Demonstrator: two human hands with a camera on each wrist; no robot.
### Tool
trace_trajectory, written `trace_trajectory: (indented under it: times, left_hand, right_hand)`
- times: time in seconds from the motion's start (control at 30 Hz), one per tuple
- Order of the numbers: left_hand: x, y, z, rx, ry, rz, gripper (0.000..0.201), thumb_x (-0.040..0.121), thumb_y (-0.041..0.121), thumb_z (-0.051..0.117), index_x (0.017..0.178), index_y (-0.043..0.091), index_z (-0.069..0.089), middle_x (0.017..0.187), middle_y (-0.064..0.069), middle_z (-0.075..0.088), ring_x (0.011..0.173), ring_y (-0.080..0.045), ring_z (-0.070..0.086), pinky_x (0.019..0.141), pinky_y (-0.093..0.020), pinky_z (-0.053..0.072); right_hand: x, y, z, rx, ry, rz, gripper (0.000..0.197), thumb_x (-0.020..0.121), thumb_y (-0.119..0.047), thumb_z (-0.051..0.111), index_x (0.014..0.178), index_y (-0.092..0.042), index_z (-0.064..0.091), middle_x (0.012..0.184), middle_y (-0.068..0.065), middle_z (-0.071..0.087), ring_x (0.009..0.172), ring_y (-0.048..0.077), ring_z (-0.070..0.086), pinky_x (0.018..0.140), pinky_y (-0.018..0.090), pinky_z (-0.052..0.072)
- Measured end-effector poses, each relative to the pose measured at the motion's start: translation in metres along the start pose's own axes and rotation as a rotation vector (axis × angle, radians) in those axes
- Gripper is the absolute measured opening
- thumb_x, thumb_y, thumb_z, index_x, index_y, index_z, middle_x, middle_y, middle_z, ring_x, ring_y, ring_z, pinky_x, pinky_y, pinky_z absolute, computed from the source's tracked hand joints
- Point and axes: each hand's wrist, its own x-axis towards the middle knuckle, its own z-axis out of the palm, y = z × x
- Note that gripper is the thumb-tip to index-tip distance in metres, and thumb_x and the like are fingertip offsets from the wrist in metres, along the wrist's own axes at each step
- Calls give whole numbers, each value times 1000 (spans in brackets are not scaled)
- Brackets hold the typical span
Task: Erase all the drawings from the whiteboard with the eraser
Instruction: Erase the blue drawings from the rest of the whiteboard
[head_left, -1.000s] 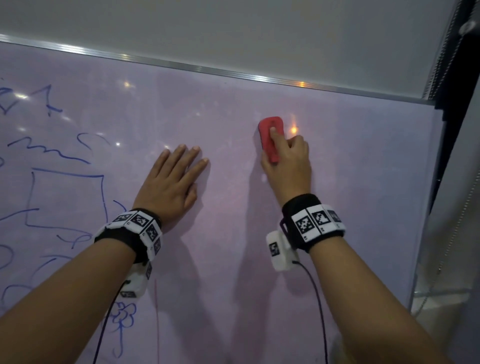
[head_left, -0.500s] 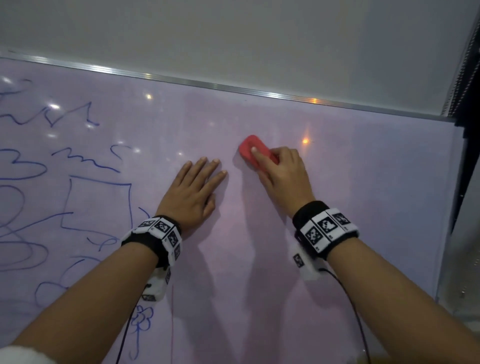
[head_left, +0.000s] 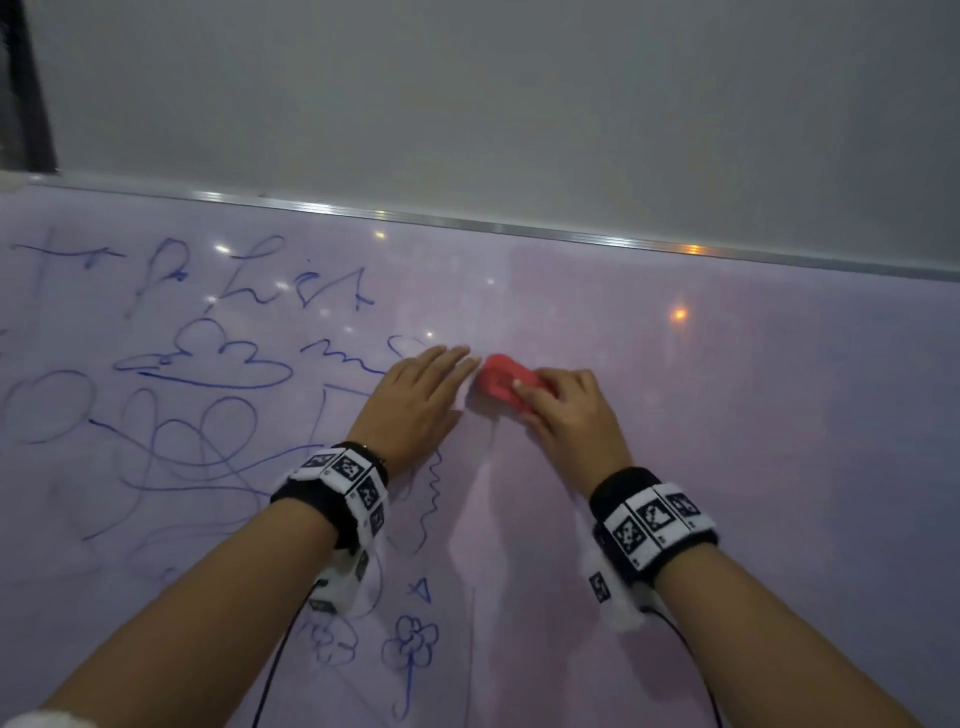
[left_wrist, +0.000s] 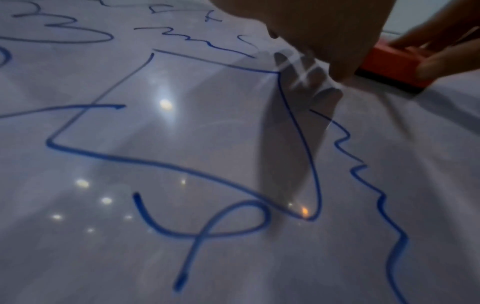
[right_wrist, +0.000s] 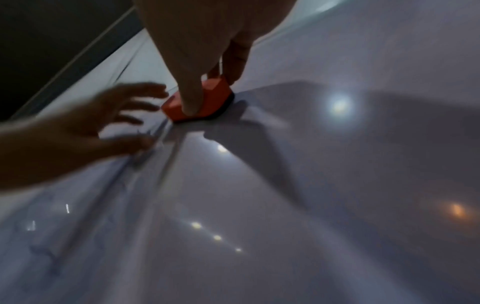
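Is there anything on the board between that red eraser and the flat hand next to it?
Nothing: in the head view only a thin strip of bare whiteboard separates the eraser from the left hand.

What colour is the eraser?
The eraser is red with a dark pad underneath; the right wrist view shows it best.

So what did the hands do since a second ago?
The right hand slid the red eraser leftward across the whiteboard, tipping it from upright to slanted, until it nearly meets the left hand's fingertips. The view also swung left, showing more blue drawings. Unchanged: the right hand keeps gripping the eraser, and the left hand stays flat on the board.
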Motion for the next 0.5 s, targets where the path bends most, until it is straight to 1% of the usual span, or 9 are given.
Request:
trace_trajectory:
  times: [0.07,0.1,0.17,0.2,0.27,0.33,0.4,0.43,0.5]
  left_hand:
    - [3,-5,0,54,-8,55,54,80,32,43,129,10,40,127,-11,58,116,-25,41,92,-35,32]
    - [5,-7,1,59,5,74,52,80,33,44,127,10,42,125,-10,60,115,-25,41,91,-34,32]
    - [10,-9,2,45,36,116,46,80,32,47,120,9,50,116,-10,65,108,-24,48,88,-33,34]
    - [13,-11,2,39,50,127,44,79,32,47,115,7,56,109,-10,67,101,-25,54,84,-32,36]
    - [16,-23,-5,32,76,84,43,76,35,48,105,7,64,94,-8,68,81,-25,63,73,-32,43]
    - [11,-47,-16,8,125,-46,43,74,36,60,108,9,61,84,-9,64,69,-28,61,61,-31,48]
    - [-3,-82,-26,-2,160,-182,50,75,34,67,119,13,55,81,-11,57,67,-30,55,59,-34,46]
    - [-11,-97,-30,21,180,-231,51,78,35,62,124,16,51,81,-12,55,69,-30,53,60,-35,45]
    - [-22,-117,-34,84,218,-262,49,79,34,51,126,18,46,86,-13,54,74,-30,50,64,-37,44]
  right_hand:
    - [8,-20,12,39,-6,16,28,78,-18,67,105,-11,68,99,11,64,87,22,40,72,30,45]
    - [10,-27,16,55,-11,13,28,78,-19,68,105,-12,68,99,9,64,87,21,41,71,30,47]
    - [13,-33,19,80,2,34,30,81,-31,58,104,-13,66,101,8,63,90,21,42,71,31,50]
    - [12,-30,17,94,9,93,35,81,-36,54,106,-13,64,106,10,61,95,21,42,76,31,50]
    - [2,-11,14,18,39,291,49,83,-45,50,119,-13,56,122,17,53,111,26,40,91,37,41]
    - [-17,14,9,-173,7,425,59,90,-50,34,135,-13,42,139,24,40,126,36,33,105,43,26]
    - [-35,24,10,-277,-109,446,64,96,-54,16,144,-13,26,148,24,27,134,37,19,112,37,6]
    - [-41,25,12,-293,-150,441,65,97,-55,10,146,-13,22,149,24,24,136,36,15,112,33,-1]
    - [-45,21,19,-309,-143,454,65,97,-55,7,144,-13,23,147,24,26,135,36,16,113,31,-5]
